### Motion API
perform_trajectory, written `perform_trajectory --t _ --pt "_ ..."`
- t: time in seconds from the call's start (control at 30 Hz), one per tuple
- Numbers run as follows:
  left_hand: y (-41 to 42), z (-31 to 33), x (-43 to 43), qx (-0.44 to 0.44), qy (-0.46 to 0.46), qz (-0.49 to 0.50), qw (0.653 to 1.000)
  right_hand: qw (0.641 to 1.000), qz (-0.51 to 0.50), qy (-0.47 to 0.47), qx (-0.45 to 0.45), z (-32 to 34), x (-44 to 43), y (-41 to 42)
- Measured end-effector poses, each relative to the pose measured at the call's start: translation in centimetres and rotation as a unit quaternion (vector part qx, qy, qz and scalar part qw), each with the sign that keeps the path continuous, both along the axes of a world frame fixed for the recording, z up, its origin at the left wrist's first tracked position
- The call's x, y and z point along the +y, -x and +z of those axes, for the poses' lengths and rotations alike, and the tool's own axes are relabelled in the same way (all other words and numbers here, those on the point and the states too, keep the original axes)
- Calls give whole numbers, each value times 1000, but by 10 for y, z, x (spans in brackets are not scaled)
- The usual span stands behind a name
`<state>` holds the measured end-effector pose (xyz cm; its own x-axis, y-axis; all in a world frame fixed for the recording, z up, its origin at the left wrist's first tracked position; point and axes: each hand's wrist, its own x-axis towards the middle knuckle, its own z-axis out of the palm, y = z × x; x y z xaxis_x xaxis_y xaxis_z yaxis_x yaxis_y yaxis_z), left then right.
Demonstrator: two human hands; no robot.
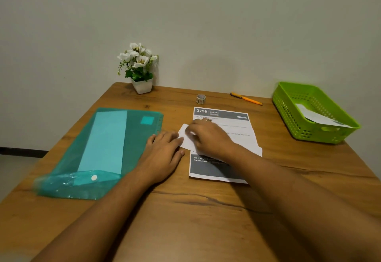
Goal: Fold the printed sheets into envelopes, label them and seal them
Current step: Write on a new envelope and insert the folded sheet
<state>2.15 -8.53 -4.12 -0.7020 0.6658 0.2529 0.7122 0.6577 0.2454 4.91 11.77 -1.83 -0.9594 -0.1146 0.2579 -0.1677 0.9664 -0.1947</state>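
"So, where is the printed sheet (221, 111)?" the listener asks.

"It lies flat on the wooden table (185, 210), just on the person's side of the tape roll (200, 99), with its dark header, numbered 3799, closest to the roll. A white flap (182, 131) is folded slantwise across its middle."

"How would it handle?"

"By its look it is thin office paper. It would be very light and limp, apt to slide on the smooth wood and to keep any crease pressed into it. The describer judges it best pinned flat under one palm while the other hand takes a corner or a loose edge."

"And the hands?"

"Both are bare, and the forearms reach in from the near edge. The left hand (165, 150) lies palm down, left of the roll and nearer the person. Its fingers are straight and grip nothing, and the fingertips touch the flap's left corner. The right hand (208, 136) rests on the flap, straight below the roll, fingers lightly bent and pressing down. It seems to hold nothing, though its fingertips are partly hidden."

"Anything else?"

"An orange pen (246, 99) lies right of the roll. Further right is a green basket (309, 136) holding a folded white paper (315, 115). A teal plastic folder (107, 148) lies left of the roll and nearer the person. A pot of white flowers (140, 70) stands left of the roll, by the wall."
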Motion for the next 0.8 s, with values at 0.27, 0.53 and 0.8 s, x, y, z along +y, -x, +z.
perform_trajectory --t 0.27,0.53,0.8 --pt "-1 1 0 12 -22 0 1000 998 53 -39 6 -7 -12 0" --pt "-4 4 -1 15 -25 4 1000 994 -2 -103 -48 5 -15 10" --pt "-3 2 -1 17 -34 8 999 995 48 -78 -45 5 -24 -8"
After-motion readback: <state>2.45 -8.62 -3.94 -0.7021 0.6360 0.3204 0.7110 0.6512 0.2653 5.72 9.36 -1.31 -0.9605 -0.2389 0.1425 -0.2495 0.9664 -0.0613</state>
